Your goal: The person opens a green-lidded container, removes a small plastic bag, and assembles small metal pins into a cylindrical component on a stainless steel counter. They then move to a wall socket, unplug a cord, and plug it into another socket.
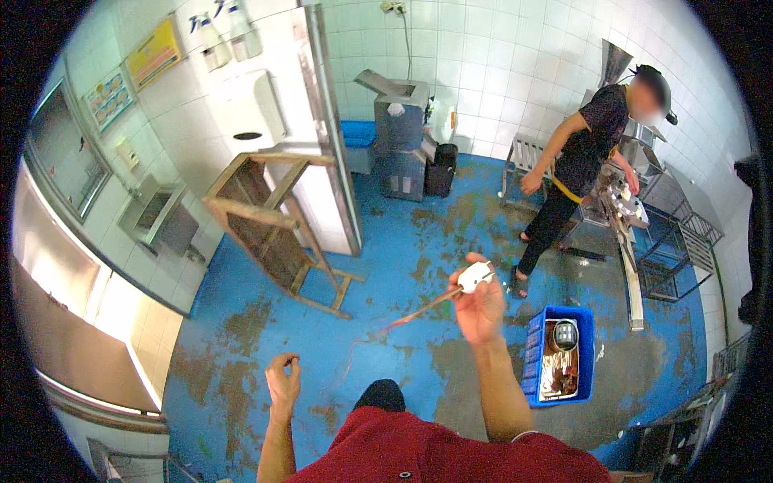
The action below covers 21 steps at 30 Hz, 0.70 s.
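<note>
My right hand (pixel 481 315) is raised in front of me with its fingers closed around a white electric plug (pixel 475 277), whose metal pins point right. From the plug a brownish cord (pixel 427 308) trails left and down. The cord thins into fine reddish strands (pixel 352 358) that hang over the blue floor. Lower and to the left, my left hand (pixel 283 381) is curled, thumb and fingers together. Whether anything thin sits in that pinch is too small to tell.
A blue crate (pixel 594 354) with a metal container stands right on the stained floor (pixel 386 282). A wooden frame (pixel 286 217) leans against the partition. A grey machine (pixel 403 133) stands at the back. Another person (pixel 592 133) is beside a steel bench far right.
</note>
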Tool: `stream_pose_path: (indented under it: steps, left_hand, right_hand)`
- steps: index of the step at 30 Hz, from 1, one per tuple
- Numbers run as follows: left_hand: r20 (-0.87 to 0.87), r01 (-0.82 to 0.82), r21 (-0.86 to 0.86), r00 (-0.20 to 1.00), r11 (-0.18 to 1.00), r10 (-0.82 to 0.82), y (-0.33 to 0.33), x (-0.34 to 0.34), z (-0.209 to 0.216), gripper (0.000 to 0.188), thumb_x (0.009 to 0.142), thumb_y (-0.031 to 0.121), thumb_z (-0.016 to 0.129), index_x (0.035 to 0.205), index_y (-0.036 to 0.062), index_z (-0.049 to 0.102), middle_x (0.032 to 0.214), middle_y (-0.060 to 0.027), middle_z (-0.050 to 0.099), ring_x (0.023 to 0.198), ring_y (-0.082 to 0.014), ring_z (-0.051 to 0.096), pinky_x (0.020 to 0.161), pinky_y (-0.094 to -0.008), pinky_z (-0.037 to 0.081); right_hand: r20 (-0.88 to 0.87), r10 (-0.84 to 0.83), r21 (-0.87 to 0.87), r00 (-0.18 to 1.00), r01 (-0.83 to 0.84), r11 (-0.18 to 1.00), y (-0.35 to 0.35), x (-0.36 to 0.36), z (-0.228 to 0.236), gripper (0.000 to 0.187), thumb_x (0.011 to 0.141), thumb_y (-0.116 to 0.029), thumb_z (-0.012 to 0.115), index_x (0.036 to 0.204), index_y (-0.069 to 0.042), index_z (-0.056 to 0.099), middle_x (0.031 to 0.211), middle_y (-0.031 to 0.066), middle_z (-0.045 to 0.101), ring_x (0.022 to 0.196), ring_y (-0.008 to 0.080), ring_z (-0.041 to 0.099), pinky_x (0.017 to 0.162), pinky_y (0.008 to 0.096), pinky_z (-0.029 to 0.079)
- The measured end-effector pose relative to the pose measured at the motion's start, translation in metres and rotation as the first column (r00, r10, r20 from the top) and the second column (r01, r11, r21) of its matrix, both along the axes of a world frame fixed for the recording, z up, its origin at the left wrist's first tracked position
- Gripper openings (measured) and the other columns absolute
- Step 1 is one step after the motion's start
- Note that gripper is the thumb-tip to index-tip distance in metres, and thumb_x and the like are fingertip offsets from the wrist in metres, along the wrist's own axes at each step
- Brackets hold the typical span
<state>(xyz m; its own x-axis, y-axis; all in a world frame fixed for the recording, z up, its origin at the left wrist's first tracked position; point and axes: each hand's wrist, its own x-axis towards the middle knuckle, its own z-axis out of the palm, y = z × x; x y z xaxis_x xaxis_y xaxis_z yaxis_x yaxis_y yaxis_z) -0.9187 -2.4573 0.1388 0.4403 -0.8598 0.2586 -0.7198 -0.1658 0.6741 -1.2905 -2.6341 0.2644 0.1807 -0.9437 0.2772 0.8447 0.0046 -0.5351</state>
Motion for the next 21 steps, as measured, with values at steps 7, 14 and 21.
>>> stream_pose_path:
  steps: [7, 14, 21]
  left_hand:
    - [-0.373, 0.306, 0.274, 0.908, 0.912, -0.193, -0.228, -0.103, -0.018, 0.022, 0.091, 0.018, 0.073, 0.103, -0.0007, 0.074, 0.092, -0.0116, 0.076, 0.082, -0.0168, 0.072, 0.075, -0.0330, 0.056]
    - [-0.723, 0.576, -0.399, 0.281, 0.714, -0.631, -0.464, -0.198, 0.058, 0.059, 0.091, 0.021, 0.078, 0.139, -0.0030, 0.053, 0.121, -0.0144, 0.068, 0.105, -0.0187, 0.068, 0.090, -0.0322, 0.053]
    - [-0.645, 0.717, 0.050, 0.555, 0.695, -0.526, -0.644, -0.256, 0.090, 0.036, 0.094, 0.021, 0.074, 0.121, 0.0038, 0.056, 0.087, -0.0009, 0.063, 0.075, -0.0082, 0.058, 0.065, -0.0271, 0.048]
  right_hand:
    - [-0.529, 0.001, -0.066, 0.849, -0.042, 0.997, -0.149, -0.014, -0.028, 0.050, 0.085, 0.002, 0.077, 0.128, -0.004, 0.053, 0.104, 0.0104, 0.069, 0.090, 0.0195, 0.069, 0.075, 0.0343, 0.059]
    - [-0.644, 0.147, 0.066, 0.751, -0.137, 0.988, -0.336, -0.037, -0.035, 0.040, 0.081, -0.006, 0.083, 0.114, -0.003, 0.061, 0.097, 0.0056, 0.069, 0.087, 0.0130, 0.067, 0.074, 0.0293, 0.056]
    - [-0.811, -0.009, 0.001, 0.585, 0.017, 1.000, -0.527, -0.057, -0.060, 0.033, 0.081, -0.018, 0.087, 0.103, -0.004, 0.065, 0.086, 0.0035, 0.070, 0.074, 0.0091, 0.063, 0.062, 0.0265, 0.051]
